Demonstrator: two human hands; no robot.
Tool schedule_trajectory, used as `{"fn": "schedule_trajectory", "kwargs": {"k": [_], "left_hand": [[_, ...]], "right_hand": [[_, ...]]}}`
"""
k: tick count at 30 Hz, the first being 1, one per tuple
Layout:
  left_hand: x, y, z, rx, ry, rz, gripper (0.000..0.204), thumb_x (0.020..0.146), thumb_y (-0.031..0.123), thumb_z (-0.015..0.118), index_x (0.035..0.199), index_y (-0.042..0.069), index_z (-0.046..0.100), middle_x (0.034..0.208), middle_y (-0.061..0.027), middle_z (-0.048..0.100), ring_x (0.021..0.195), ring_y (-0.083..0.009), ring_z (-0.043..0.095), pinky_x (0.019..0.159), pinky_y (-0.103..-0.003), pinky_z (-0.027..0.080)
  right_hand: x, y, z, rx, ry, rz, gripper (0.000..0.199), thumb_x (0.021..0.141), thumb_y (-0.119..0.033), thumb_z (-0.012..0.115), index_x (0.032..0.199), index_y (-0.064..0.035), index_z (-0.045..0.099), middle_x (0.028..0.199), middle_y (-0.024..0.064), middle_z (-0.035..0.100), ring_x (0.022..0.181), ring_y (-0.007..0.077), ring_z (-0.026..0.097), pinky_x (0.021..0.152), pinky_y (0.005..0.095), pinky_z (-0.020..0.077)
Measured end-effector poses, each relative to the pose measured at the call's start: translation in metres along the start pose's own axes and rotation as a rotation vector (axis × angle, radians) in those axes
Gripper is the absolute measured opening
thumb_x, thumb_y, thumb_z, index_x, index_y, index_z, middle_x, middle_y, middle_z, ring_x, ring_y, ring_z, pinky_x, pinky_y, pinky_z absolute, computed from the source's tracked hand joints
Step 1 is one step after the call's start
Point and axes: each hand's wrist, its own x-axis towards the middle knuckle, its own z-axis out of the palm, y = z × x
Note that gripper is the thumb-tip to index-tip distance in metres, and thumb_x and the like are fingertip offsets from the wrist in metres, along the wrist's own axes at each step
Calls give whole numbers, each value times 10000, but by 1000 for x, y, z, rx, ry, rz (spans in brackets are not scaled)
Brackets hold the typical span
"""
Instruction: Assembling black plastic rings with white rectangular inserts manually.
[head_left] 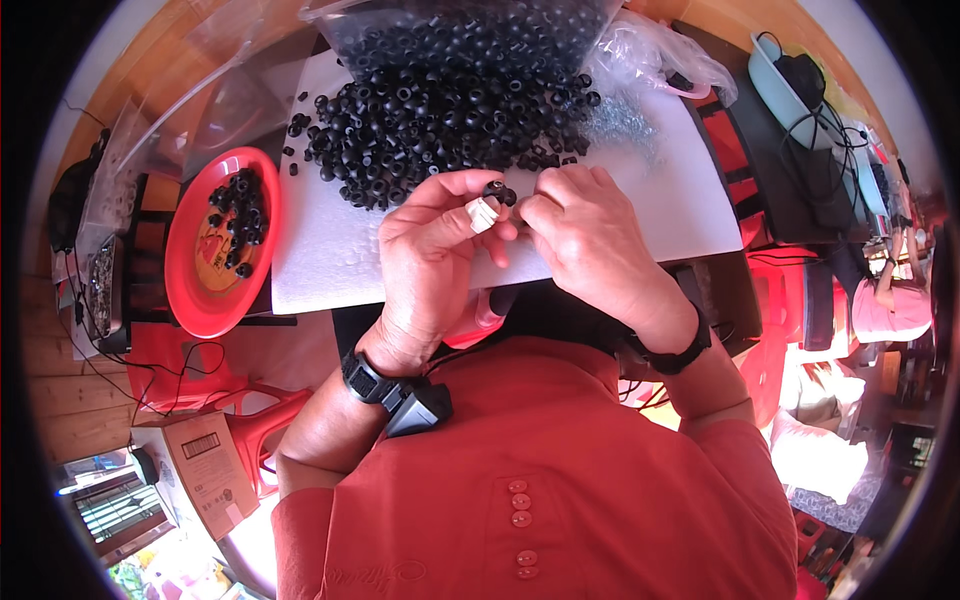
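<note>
My left hand is closed, pinching a small black ball-shaped plastic part between thumb and fingers. White tape is wrapped around that thumb. Just beside the part, my right hand has its fingers curled and pressed together; what they hold, if anything, is hidden. Both hands are above the near part of a white foam board. Beyond them a big heap of similar black parts covers the board's far half. Right of the heap lies a spread of tiny silvery pieces.
A red oval plate with some black parts stands left of the board. At the back are a clear plastic bin of black parts and a crumpled clear bag. A light blue basin with cables sits at the right.
</note>
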Motion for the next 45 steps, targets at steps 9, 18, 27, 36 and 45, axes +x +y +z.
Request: {"fn": "schedule_trajectory", "kwargs": {"k": [9,18,27,36,45], "left_hand": [[-1,1,-1,-2,-8,-37,211,905,-9,591,1103,-79,611,940,-136,659,752,-201,642,624,-291,517],[0,2,1,205,-74,-84,251,902,26,619,1130,-79,612,943,-128,663,770,-196,643,624,-293,509],[0,4,3,239,-112,-121,253,904,38,644,1126,-81,620,947,-116,667,784,-162,645,623,-274,518],[1,3,0,194,-105,-171,200,915,36,647,1100,-39,640,922,-55,665,756,-103,621,620,-234,513],[5,8,3,202,-97,-197,229,931,61,623,1117,-72,609,946,-119,667,782,-180,647,631,-283,531]], "right_hand": [[-8,28,-19,91,24,240,80,803,-69,658,850,-43,599,874,109,592,892,343,589,802,428,457],[-18,44,-14,24,55,238,111,765,-8,668,869,-46,662,834,98,609,873,315,601,783,424,455],[-14,48,-20,13,-17,224,128,764,43,612,876,-5,652,836,135,621,853,340,607,760,432,484],[-18,38,-23,-161,-41,209,173,795,15,615,965,-18,602,876,126,609,831,342,602,731,438,480],[0,3,-1,891,272,475,128,948,-88,617,1031,-4,569,896,58,625,815,120,610,731,273,494]]}}
